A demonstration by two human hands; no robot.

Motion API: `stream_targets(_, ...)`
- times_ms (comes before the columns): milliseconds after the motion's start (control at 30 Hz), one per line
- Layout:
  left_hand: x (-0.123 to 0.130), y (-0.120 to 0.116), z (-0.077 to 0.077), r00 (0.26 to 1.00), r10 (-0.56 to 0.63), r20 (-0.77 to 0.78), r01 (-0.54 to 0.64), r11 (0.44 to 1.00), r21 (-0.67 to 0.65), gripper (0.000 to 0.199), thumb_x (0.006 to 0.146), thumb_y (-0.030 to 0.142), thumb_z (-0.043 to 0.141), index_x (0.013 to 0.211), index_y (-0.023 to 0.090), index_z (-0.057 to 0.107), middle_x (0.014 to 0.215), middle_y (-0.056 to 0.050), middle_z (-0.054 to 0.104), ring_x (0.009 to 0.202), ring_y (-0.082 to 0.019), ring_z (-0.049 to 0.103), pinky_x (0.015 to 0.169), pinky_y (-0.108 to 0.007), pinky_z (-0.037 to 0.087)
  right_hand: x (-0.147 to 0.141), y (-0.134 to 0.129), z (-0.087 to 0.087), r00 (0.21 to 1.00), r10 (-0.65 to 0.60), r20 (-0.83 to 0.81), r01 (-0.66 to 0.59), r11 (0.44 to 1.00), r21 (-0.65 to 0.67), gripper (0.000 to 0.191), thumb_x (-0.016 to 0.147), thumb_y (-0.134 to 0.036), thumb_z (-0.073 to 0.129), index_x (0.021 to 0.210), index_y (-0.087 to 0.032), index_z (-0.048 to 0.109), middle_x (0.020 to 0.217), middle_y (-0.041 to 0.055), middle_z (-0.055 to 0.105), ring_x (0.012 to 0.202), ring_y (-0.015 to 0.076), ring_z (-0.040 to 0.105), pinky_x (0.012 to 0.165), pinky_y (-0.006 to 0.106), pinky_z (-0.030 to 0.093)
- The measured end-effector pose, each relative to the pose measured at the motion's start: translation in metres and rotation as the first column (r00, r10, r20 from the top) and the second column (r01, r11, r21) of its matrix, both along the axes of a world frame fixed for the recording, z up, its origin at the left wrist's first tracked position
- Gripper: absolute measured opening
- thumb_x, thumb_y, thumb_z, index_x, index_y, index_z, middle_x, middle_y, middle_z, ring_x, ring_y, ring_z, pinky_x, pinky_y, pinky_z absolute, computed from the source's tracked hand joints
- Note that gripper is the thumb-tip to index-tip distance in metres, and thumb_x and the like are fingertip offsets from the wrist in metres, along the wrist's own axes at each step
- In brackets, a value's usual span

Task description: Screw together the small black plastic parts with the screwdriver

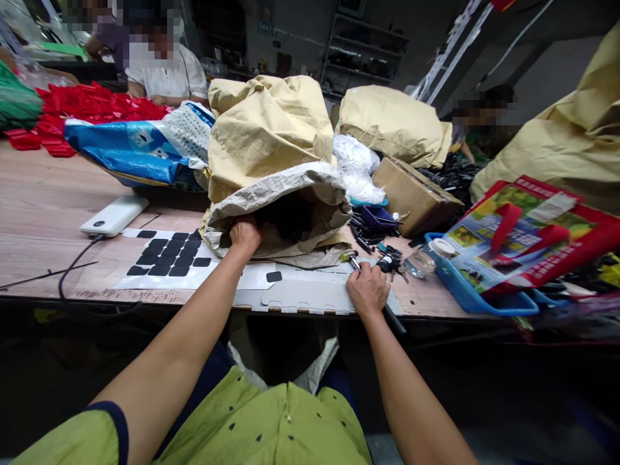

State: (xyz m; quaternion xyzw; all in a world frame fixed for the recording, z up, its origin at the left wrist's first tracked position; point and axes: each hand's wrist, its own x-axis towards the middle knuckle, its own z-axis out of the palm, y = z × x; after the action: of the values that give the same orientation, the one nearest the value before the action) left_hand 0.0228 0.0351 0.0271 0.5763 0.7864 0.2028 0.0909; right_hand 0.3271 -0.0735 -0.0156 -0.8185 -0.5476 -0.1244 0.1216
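My left hand (245, 236) is at the left side of the mouth of a large tan sack (271, 135), its fingers hidden inside the dark opening. On the table edge my right hand (369, 288) is closed around a dark-handled hammer (394, 320), whose metal head end shows just beyond the fingers. Beside that hand lies a small black tool with a white band (386, 263). Under the sack mouth is a grey board (310, 294). Rows of black rounded pads (169, 255) lie on a white sheet to the left, and a single black pad (274, 277) sits between my hands.
A white power bank (115, 216) with a cable is at the left. Behind are a blue bag (130, 152), red pieces (97, 106) and a person (167, 74). At the right stand a cardboard box (411, 194) and a blue tray (465, 294) under a colourful bag (527, 236).
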Motion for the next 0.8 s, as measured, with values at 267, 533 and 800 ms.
stream_targets(267,-0.004,-0.002,-0.005,0.998,0.003,-0.067,-0.006,0.999,-0.036,0.046,0.091,0.045,0.057,0.118,0.013,0.074,0.113,-0.022,0.073,0.109,-0.041,0.066,0.083,-0.043,0.050,-0.001,-0.002,-0.002,1.000,-0.009,-0.010,0.010,1.000,0.015,0.032,0.098,-0.029,0.047,0.120,-0.018,0.068,0.112,0.0151,0.060,0.105,0.0286,0.055,0.084,0.038,0.040)
stream_targets(533,0.017,-0.060,-0.009,0.934,-0.351,0.071,0.337,0.928,0.162,0.032,0.087,0.036,0.065,0.113,0.020,0.073,0.104,-0.009,0.074,0.097,-0.026,0.067,0.084,-0.033,0.049,0.000,-0.003,-0.005,1.000,-0.003,-0.028,0.004,1.000,0.030,0.031,0.099,-0.030,0.048,0.120,-0.020,0.068,0.111,0.0134,0.060,0.104,0.0278,0.055,0.083,0.037,0.039)
stream_targets(800,0.049,-0.085,-0.049,0.644,-0.743,0.182,0.701,0.669,0.246,0.019,0.083,0.032,0.076,0.100,0.022,0.077,0.088,-0.003,0.067,0.087,-0.021,0.058,0.082,-0.032,0.043,0.015,-0.008,0.006,0.975,0.076,-0.209,-0.080,0.997,-0.014,0.033,0.097,-0.028,0.048,0.121,-0.021,0.069,0.111,0.0116,0.063,0.105,0.0260,0.056,0.086,0.035,0.041)
